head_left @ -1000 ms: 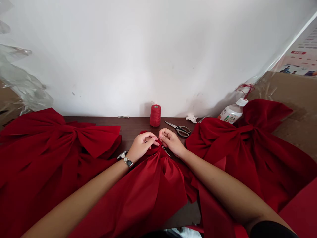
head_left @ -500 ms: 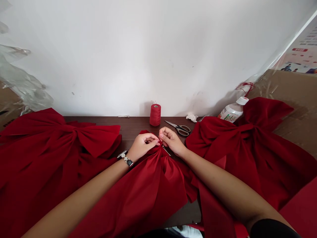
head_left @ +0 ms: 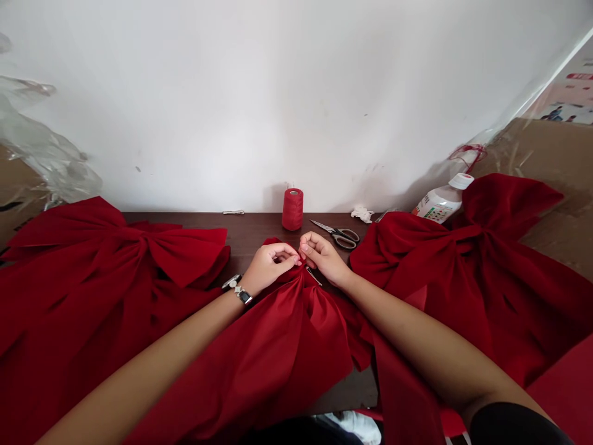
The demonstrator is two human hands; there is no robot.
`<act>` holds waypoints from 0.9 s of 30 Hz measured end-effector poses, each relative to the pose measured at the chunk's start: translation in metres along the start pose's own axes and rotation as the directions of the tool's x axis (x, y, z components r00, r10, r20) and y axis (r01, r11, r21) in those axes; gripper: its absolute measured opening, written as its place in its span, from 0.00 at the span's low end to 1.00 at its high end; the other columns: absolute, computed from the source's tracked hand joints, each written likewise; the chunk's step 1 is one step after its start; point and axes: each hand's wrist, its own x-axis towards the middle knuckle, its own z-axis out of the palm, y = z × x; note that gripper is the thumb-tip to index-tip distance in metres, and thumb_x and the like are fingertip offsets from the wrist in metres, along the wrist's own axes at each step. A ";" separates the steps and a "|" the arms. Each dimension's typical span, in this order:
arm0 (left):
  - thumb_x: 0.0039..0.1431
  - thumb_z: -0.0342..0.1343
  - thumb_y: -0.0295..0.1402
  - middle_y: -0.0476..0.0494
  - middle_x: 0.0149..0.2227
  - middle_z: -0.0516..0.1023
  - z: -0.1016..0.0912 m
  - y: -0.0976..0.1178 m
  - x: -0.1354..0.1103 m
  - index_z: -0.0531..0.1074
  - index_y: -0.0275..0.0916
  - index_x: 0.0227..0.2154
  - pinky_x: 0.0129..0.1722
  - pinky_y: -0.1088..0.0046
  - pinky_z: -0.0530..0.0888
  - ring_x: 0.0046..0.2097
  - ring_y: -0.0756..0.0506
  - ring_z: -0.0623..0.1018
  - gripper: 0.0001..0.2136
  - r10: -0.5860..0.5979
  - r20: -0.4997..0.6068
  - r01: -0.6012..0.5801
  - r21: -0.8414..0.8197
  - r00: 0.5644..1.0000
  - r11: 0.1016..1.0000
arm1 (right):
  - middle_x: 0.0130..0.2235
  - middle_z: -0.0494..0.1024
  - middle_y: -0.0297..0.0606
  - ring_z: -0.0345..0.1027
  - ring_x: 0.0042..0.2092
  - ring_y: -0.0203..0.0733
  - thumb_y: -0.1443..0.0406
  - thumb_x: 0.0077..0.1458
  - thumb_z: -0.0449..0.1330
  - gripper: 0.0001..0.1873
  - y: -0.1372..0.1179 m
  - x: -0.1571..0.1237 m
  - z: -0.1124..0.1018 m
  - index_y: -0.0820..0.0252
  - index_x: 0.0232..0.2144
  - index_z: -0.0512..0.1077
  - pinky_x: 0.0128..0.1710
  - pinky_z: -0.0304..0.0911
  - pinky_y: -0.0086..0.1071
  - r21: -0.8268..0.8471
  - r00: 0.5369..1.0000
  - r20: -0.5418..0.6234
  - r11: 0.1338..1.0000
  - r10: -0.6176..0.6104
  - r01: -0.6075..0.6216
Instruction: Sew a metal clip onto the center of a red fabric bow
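Close view from the head-worn camera, facing forward and down across the dark table (head_left: 259, 225) toward the far wall (head_left: 204, 99).

Both hands (head_left: 271, 267) (head_left: 327, 259) pinch, fingertips (head_left: 293, 261) close together, forearms (head_left: 152, 364) angled inward.

What the left hand (head_left: 270, 267) and right hand (head_left: 325, 259) hold is too small to tell. The bow on the right (head_left: 477, 272) partly hides the bottle (head_left: 439, 204), and the bow on the left (head_left: 118, 266) runs out of view
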 end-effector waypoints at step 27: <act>0.53 0.55 0.34 0.46 0.27 0.75 0.003 -0.002 -0.001 0.72 0.36 0.25 0.29 0.74 0.68 0.27 0.50 0.70 0.07 0.015 -0.166 0.007 0.128 0.986 0.992 | 0.24 0.65 0.28 0.56 0.25 0.27 0.60 0.45 0.63 0.13 0.001 0.002 0.000 0.63 0.26 0.67 0.25 0.52 0.23 -0.124 0.997 -0.065 0.991 0.040 -0.047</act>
